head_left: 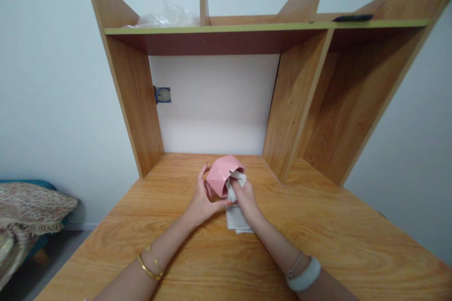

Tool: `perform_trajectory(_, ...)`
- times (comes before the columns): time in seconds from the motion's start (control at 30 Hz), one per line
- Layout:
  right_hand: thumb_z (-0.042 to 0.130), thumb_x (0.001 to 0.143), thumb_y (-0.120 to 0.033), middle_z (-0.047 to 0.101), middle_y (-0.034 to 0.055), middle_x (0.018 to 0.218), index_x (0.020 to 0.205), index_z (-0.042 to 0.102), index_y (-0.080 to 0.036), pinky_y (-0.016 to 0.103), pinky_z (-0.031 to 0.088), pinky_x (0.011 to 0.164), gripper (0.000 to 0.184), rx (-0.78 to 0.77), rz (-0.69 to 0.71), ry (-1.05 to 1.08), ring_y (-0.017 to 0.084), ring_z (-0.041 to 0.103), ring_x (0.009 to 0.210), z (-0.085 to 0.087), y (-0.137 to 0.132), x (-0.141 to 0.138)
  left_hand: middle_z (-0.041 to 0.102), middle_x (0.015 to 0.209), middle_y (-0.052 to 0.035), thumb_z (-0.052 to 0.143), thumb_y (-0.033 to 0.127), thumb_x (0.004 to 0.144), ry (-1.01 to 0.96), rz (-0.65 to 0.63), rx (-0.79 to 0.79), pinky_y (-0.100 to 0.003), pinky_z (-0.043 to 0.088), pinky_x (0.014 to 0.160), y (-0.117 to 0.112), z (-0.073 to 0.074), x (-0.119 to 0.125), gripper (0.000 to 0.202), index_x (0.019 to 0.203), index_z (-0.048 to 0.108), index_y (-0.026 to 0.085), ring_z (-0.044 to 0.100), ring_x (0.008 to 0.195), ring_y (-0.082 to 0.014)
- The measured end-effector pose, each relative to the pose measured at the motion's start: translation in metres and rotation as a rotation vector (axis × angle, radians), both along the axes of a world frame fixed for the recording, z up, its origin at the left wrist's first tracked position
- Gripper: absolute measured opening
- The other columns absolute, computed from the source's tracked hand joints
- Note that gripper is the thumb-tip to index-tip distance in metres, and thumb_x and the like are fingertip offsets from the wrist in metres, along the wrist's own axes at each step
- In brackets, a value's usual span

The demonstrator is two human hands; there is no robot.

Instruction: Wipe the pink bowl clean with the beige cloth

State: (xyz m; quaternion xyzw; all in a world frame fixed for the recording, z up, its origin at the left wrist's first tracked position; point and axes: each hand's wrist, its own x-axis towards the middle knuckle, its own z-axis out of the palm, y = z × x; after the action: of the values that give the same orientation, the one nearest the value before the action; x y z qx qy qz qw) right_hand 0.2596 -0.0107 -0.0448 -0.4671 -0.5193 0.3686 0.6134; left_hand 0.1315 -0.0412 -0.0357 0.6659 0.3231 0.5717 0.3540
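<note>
A glossy pink faceted pot [223, 173] is tipped on its side above the desk, its opening facing right and toward me. My left hand [203, 198] grips it from the left, fingers behind and thumb along the lower rim. A pale grey cloth [239, 218] is bunched in my right hand [245, 196], which presses part of it into the pot's mouth. The cloth's lower end hangs below toward the desk top. My right fingertips are hidden inside the cloth and pot.
The wooden desk [169, 254] carries a tall shelf unit [212, 29] at its back. Clear plastic wrapping [169, 16] and a dark flat item [353, 18] lie on the upper shelf. An open wall socket box [163, 95] shows behind. A patterned blanket [31, 207] covers furniture at left.
</note>
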Motion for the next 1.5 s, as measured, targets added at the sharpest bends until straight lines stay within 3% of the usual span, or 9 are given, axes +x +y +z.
perform_trajectory(0.13,0.05,0.066,-0.041,0.053,-0.0042,0.052,0.072,0.052,-0.017,0.021,0.035,0.04,0.025,-0.1,0.091,0.069,0.011,0.048,0.043,0.003,-0.004,-0.006,0.042,0.117,-0.0114,0.067,0.035,0.064,0.112,0.036,0.003,-0.034,0.038,0.087,0.002,-0.007,-0.002,0.08,0.125,0.018,0.018,0.045,0.104,-0.0206)
perform_trajectory(0.3,0.059,0.056,-0.036,0.061,0.0002,0.065,0.075,0.053,-0.015,0.023,0.043,0.053,0.029,-0.066,0.092,0.066,0.014,0.055,0.056,-0.002,0.006,-0.008,0.051,0.082,-0.001,0.062,0.036,0.068,0.302,0.184,-0.017,-0.027,0.043,0.064,0.002,-0.013,-0.005,0.05,0.106,0.036,0.014,0.051,0.071,-0.0131)
perform_trajectory(0.37,0.06,0.053,-0.034,0.063,0.0022,0.071,0.076,0.054,-0.015,0.025,0.044,0.057,0.03,-0.051,0.081,0.042,0.015,0.057,0.062,-0.005,0.012,-0.007,0.052,0.082,-0.001,0.062,0.035,0.067,0.326,0.226,-0.002,-0.026,0.043,0.062,0.001,-0.012,-0.005,0.051,0.106,0.036,0.015,0.051,0.07,-0.0132)
perform_trajectory(0.53,0.063,0.051,-0.029,0.064,0.005,0.082,0.089,0.053,-0.016,0.027,0.045,0.059,0.042,-0.022,-0.035,-0.085,0.018,0.059,0.07,-0.013,0.021,0.002,0.054,0.1,-0.007,0.061,0.028,0.066,0.343,0.247,0.039,-0.03,0.044,0.072,-0.003,-0.004,-0.003,0.07,0.123,0.023,0.017,0.055,0.086,-0.018)
perform_trajectory(0.73,0.067,0.049,-0.033,0.063,0.0098,0.087,0.107,0.043,-0.013,0.029,0.046,0.059,0.065,-0.092,-0.146,-0.23,0.02,0.061,0.071,-0.007,0.021,0.009,0.048,0.118,-0.013,0.062,0.03,0.065,0.411,0.297,0.112,-0.034,0.043,0.08,-0.006,0.004,-0.003,0.086,0.132,0.01,0.017,0.053,0.097,-0.0226)
perform_trajectory(1.0,0.063,0.06,-0.035,0.063,0.0063,0.073,0.123,0.034,-0.012,0.026,0.041,0.053,0.073,0.016,-0.255,-0.505,0.02,0.059,0.062,0.017,0.005,0.021,0.057,0.105,-0.0101,0.058,0.026,0.064,0.555,0.329,0.069,-0.035,0.045,0.072,-0.007,0.003,-0.009,0.084,0.134,0.011,0.018,0.058,0.084,-0.0232)
perform_trajectory(1.17,0.059,0.064,-0.031,0.061,0.0029,0.065,0.126,0.031,-0.015,0.024,0.038,0.051,0.07,0.055,-0.252,-0.679,0.019,0.058,0.058,0.017,0.0,0.025,0.052,0.115,-0.0096,0.057,0.026,0.063,0.557,0.296,0.117,-0.036,0.043,0.081,-0.008,0.002,-0.011,0.08,0.132,0.017,0.019,0.054,0.096,-0.0253)
perform_trajectory(1.3,0.058,0.066,-0.036,0.062,0.0058,0.068,0.127,0.032,-0.015,0.025,0.036,0.051,0.069,0.028,-0.259,-0.819,0.021,0.059,0.062,0.014,-0.001,0.026,0.056,0.107,-0.0078,0.056,0.027,0.062,0.601,0.281,0.135,-0.035,0.043,0.078,-0.008,0.003,-0.014,0.083,0.134,0.014,0.02,0.055,0.092,-0.0248)
perform_trajectory(1.5,0.058,0.065,-0.029,0.064,0.0063,0.079,0.124,0.037,-0.017,0.025,0.04,0.057,0.064,0.053,-0.11,-0.665,0.019,0.059,0.069,0.007,0.007,0.022,0.061,0.093,-0.0071,0.053,0.034,0.066,0.664,0.33,0.14,-0.032,0.044,0.07,-0.004,0.003,-0.021,0.076,0.133,0.022,0.016,0.058,0.074,-0.0211)
